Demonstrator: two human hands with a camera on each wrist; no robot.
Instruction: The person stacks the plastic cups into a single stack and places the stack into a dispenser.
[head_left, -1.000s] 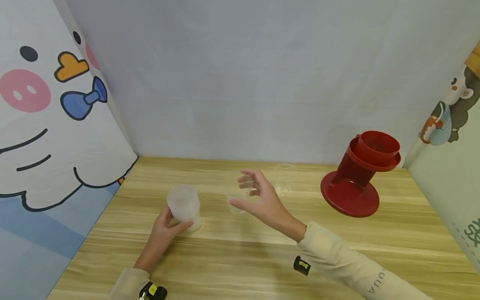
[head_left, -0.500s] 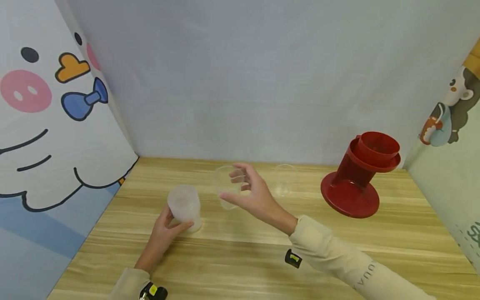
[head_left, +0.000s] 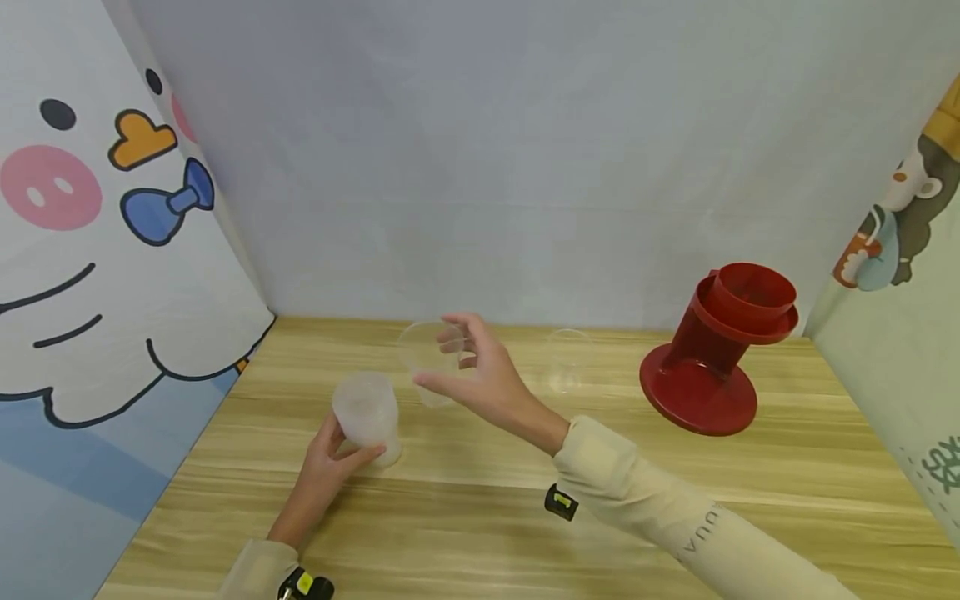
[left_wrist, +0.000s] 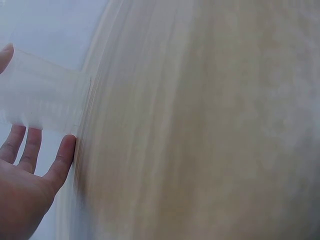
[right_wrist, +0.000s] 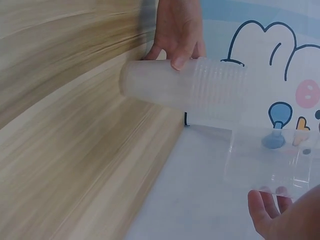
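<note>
A stack of nested translucent plastic cups (head_left: 367, 410) stands upright on the wooden table at left. My left hand (head_left: 322, 473) grips it low down, thumb on one side and fingers on the other, as the left wrist view shows with the cup stack (left_wrist: 45, 95) between them. A single clear plastic cup (head_left: 422, 360) is held by its side in my right hand (head_left: 483, 379), raised above the table just right of the stack. In the right wrist view this cup (right_wrist: 257, 160) is apart from the stack's ribbed rim end (right_wrist: 220, 85).
Another clear cup (head_left: 567, 362) stands alone toward the table's back. Farther right is a red plastic stand (head_left: 697, 392) with a round base and a tilted tube. A pale cloth wall (head_left: 525, 208) borders the back; printed cloths hang at both sides.
My right hand has carried the clear cup leftward and slightly upward, closer to the stack. The left hand and the stack have stayed in place.
</note>
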